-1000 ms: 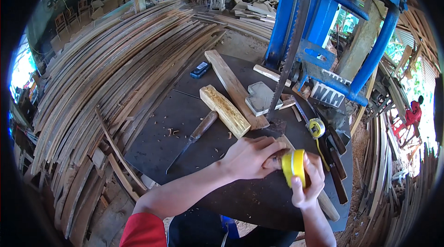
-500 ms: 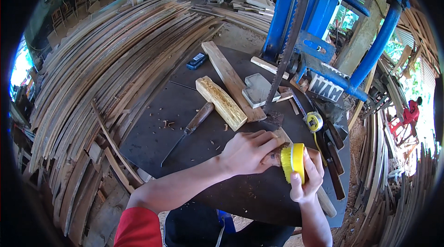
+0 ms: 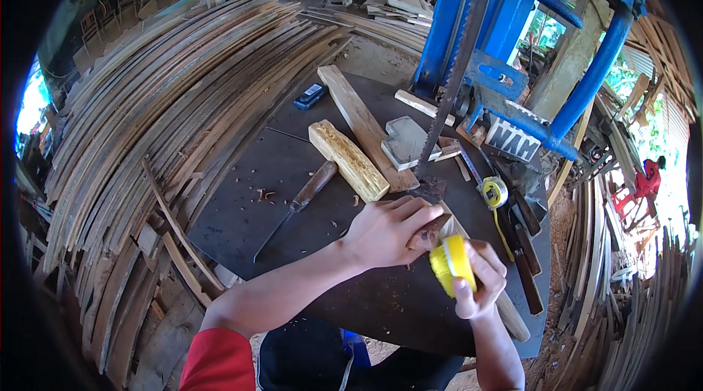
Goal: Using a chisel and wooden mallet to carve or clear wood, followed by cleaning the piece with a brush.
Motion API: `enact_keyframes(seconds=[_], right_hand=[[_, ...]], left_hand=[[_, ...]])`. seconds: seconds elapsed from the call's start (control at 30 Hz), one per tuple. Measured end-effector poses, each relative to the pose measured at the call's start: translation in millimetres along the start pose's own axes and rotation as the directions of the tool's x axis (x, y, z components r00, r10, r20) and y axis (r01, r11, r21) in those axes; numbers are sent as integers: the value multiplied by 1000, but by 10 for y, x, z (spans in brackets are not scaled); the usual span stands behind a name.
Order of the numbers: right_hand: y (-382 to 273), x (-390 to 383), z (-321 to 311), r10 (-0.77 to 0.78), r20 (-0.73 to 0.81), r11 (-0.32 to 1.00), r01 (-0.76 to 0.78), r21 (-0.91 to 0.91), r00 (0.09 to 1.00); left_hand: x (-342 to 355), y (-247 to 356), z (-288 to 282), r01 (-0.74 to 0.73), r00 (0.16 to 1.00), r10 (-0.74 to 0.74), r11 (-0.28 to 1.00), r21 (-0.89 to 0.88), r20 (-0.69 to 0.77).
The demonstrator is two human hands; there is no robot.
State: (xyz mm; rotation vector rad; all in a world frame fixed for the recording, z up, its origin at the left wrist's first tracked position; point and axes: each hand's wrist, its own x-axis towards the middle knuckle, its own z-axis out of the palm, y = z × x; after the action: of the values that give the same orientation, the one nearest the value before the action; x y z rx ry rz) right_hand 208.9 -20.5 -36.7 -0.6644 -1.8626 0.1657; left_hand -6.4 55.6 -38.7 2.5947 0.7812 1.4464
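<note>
- Left hand (image 3: 387, 233): fingers closed around a small brown wooden piece (image 3: 428, 234), one end left exposed.
- Right hand (image 3: 483, 277): thumb and fingers pinched the yellow brush (image 3: 455, 262) by its back and rim.
- Position: both were held above the tabletop (image 3: 227, 233), toward its near right, between the near edge and the saw blade (image 3: 448, 116). Bristles sat just beside the exposed wood; contact could not be told.
- Risk (judged): a hard stroke might twist the piece loose, since little stuck out; bristles could catch the left fingertips. Knuckles drifting toward the far edge might graze the teeth.
- Orientation: the wood's bare end pointed right, toward the brush; its full long axis was hidden by the fingers. Bristles faced left and toward the near edge, the brush tilted.
- Around: tape measure (image 3: 495, 190) near the right edge; pale block (image 3: 350, 162) left of the blade; wood-handled tool (image 3: 315, 186) beside it, its tip toward the left corner.
</note>
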Motion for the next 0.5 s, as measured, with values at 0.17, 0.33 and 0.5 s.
enact_keyframes(seconds=[0.17, 0.33, 0.5], right_hand=[[-58, 139, 79, 362, -130, 915, -379, -138, 923], [-65, 72, 62, 292, -84, 947, -300, -118, 953], [-86, 55, 71, 112, -71, 984, -120, -129, 991]], left_hand=[[16, -48, -68, -8, 1000, 8, 1000, 26, 20], [28, 13, -68, 13, 1000, -13, 1000, -1, -12], [17, 26, -87, 8, 999, -6, 999, -43, 35]])
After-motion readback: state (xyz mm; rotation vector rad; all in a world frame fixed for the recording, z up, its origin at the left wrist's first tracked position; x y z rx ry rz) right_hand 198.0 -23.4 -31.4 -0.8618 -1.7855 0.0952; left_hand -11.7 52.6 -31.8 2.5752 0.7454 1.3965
